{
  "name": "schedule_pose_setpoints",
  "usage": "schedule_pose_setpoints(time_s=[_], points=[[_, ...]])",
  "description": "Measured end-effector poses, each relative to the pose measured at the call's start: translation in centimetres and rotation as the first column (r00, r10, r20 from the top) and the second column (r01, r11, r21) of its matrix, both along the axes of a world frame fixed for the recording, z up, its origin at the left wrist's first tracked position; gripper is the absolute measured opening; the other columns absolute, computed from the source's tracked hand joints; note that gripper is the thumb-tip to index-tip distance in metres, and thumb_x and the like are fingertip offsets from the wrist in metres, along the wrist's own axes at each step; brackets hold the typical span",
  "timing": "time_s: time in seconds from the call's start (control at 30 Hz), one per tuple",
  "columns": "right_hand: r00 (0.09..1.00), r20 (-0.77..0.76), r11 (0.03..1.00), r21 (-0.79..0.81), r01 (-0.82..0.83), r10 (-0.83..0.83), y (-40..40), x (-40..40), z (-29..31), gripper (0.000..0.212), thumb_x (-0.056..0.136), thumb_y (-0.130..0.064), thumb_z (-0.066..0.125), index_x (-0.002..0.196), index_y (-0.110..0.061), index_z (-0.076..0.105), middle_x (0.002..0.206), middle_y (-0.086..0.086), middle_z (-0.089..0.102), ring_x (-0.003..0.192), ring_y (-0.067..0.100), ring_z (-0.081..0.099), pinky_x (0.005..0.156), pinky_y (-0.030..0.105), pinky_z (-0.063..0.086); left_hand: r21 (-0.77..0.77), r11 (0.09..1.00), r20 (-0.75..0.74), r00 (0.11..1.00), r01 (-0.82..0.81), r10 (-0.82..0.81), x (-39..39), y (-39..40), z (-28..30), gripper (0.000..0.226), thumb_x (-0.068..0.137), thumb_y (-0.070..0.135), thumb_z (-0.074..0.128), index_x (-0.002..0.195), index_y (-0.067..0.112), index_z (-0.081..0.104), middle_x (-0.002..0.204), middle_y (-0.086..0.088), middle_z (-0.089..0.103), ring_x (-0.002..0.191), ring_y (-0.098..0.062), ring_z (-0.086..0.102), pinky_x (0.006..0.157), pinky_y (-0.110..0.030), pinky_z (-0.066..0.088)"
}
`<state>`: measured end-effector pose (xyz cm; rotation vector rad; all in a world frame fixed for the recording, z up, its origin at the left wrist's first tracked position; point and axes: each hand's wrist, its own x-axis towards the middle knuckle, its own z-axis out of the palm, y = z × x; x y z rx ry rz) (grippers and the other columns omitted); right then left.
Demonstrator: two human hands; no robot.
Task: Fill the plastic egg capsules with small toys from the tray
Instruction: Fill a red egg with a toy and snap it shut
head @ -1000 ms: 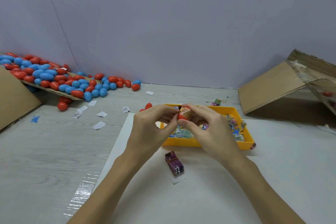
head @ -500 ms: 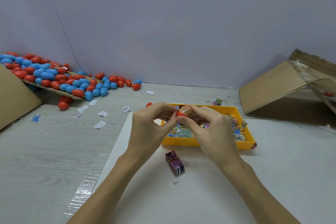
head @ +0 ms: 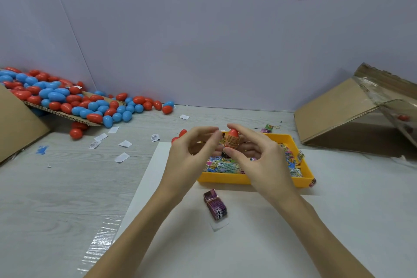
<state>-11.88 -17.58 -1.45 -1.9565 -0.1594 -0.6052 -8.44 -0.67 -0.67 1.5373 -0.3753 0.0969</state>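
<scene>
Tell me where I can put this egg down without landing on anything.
Free: the white sheet near you, right of the purple packet, and its stretch right of the yellow tray; also the bare wood left of the sheet. Crowded: the tray, the paper scraps and the egg pile far left.

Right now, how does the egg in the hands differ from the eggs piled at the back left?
The held egg stands upright above the yellow tray, pinched by the right hand; the piled eggs lie on their sides on cardboard and table. The held egg has a printed orange wrapper round its lower part; the piled eggs show none. It is red-topped; the pile mixes red and blue. The left hand sits beside it, apparently not gripping. All share the same glossy egg shape.
</scene>
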Motion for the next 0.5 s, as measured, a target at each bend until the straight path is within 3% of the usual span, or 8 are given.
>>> schedule_pose_setpoints(time_s=[0.17,0.3,0.37,0.5], points=[[0.991,-0.046,0.992,-0.018,-0.128,0.127,0.29,0.03,-0.01,0.053,0.095,-0.020,0.072,0.144,-0.034,0.058,0.123,-0.011,0.067,0.108,0.007,0.068,0.088,0.023,0.058,-0.023,0.999,-0.039,0.999,0.022,-0.023,0.18,0.13,-0.35,0.017,0.087,0.015,0.081,0.104,0.013,0.080,0.095,0.001,0.081,0.094,-0.013,0.077,0.081,-0.018,0.057],[0.999,-0.038,0.996,0.083,-0.023,0.026,-0.04,0.07,0.35,0.032,0.091,-0.023,0.077,0.123,-0.025,0.074,0.099,-0.014,0.077,0.096,0.001,0.072,0.083,0.017,0.056,-0.050,0.998,-0.028,0.998,0.047,-0.049,0.45,0.47,-0.30,0.018,0.085,0.026,0.080,0.103,0.021,0.082,0.097,0.001,0.080,0.098,-0.015,0.076,0.085,-0.021,0.058],[0.996,-0.067,0.990,0.132,-0.053,0.063,-0.15,0.08,0.25,0.019,0.092,-0.020,0.076,0.111,-0.022,0.079,0.095,-0.012,0.079,0.092,0.004,0.074,0.080,0.019,0.057,-0.016,0.998,-0.021,0.998,0.064,-0.064,0.32,0.25,-0.45,0.020,0.087,0.026,0.079,0.105,0.020,0.080,0.098,0.002,0.080,0.098,-0.014,0.076,0.084,-0.022,0.059],[0.980,-0.143,0.964,0.244,-0.101,0.138,-0.43,0.01,0.47,0.015,0.092,-0.020,0.076,0.106,-0.020,0.081,0.093,-0.007,0.080,0.090,0.010,0.076,0.076,0.020,0.059,0.058,0.994,0.016,0.996,0.090,-0.091,0.40,0.39,-0.44,0.027,0.082,0.018,0.084,0.109,0.018,0.078,0.098,0.006,0.080,0.095,-0.010,0.076,0.082,-0.016,0.057]])
